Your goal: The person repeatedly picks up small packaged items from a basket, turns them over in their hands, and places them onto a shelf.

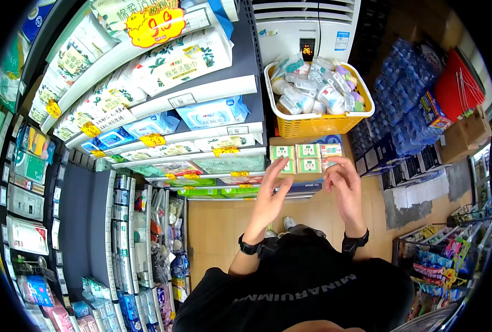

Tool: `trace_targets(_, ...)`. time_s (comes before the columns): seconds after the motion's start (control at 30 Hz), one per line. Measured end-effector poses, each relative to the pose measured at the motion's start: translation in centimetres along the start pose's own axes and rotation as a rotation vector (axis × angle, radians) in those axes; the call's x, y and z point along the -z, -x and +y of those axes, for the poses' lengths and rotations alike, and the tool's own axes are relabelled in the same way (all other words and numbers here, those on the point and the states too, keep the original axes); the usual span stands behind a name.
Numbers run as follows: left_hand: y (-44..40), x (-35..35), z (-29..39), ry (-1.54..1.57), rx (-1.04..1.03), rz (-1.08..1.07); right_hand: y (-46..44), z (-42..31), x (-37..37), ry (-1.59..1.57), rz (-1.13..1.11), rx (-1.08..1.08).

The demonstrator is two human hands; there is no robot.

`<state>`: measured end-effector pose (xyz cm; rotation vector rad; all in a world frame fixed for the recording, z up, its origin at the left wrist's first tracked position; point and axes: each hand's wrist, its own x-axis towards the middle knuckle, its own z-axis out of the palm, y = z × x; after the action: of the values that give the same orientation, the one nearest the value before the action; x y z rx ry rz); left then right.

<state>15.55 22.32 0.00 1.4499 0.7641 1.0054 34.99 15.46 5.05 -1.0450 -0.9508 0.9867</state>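
My left hand point(269, 195) is raised in front of my body, its fingers stretched up and the thumb apart, holding nothing. My right hand point(343, 187) is level with it, fingers loosely bent and apart, also with nothing in it. Just beyond both hands, small green and white packs point(308, 165) sit in rows on top of a box. My fingertips overlap the packs in view; whether they touch cannot be told. Behind the packs stands a yellow basket point(290, 128) heaped with clear and white bottles point(330, 98), some with purple or yellow caps.
Shelves of tissue packs point(182, 63) and blue wipes packs point(213, 112) rise at the left. A bare dark shelf point(83, 221) lies lower left. Shrink-wrapped bottles point(403, 94) and a cardboard box point(466, 135) stack at the right. A white air conditioner point(334, 25) stands behind the basket.
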Motion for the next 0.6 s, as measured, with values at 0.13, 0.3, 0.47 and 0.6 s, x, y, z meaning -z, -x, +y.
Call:
trace_targets(0.13, -1.4, -1.6, 2.3, 0.043, -0.011, -0.021, -0.1, 0.4, 0.4, -0.048, 0.098, 0.057)
trace_targets(0.3, -4.2, -2.2, 2.9, -0.054, -0.039, -0.044, -1.1, 0.0, 0.6, -0.074, 0.109, 0.064)
trace_targets(0.47, -8.5, -2.4, 1.7, -0.083, -0.115, -0.031, -3.0, 0.3, 2.0, -0.109, 0.094, 0.073)
trace_targets(0.6, -13.4, -3.6, 1.4, -0.147, -0.171, 0.049, -5.7, 0.2, 4.3, -0.138, 0.064, 0.065)
